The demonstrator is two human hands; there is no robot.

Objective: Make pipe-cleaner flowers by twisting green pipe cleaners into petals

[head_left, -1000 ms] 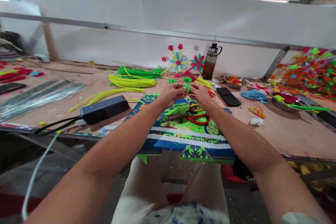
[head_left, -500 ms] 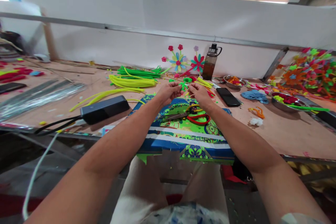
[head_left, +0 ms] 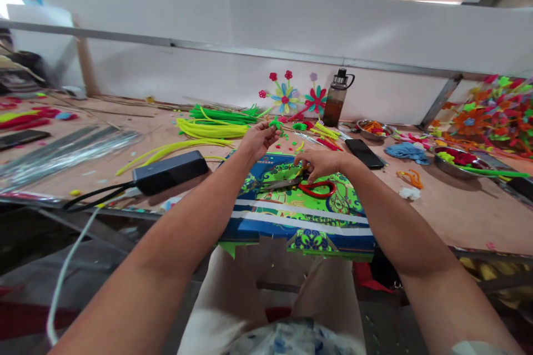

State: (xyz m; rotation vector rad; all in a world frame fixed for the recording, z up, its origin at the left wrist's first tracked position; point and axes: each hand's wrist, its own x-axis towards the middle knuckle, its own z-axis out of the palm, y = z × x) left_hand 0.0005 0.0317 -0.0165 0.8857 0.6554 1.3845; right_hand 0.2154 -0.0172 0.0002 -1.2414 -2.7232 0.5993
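Note:
My left hand (head_left: 261,140) is raised over the far edge of the patterned board, pinching a small fuzzy green pipe-cleaner piece (head_left: 275,123) between thumb and fingers. Below and to the right, my right hand (head_left: 318,164) has its fingers curled around the upper handle of a pair of scissors (head_left: 281,183). The scissors lie on the blue and green board (head_left: 270,227), blades pointing left and a red handle loop nearest me. My fingers partly hide the other, yellowish loop.
Yellow pipe cleaners (head_left: 212,128) and green ones (head_left: 229,115) lie behind my left hand. A black box with a strap (head_left: 172,171) sits left. At the back stand pipe-cleaner flowers (head_left: 285,100) and a bottle (head_left: 333,102). A phone (head_left: 365,153) and metal bowls (head_left: 453,169) are right.
My hands have parted. The left has moved slightly left and up with the green piece; the right has let go of it and come down to the scissors' handle.

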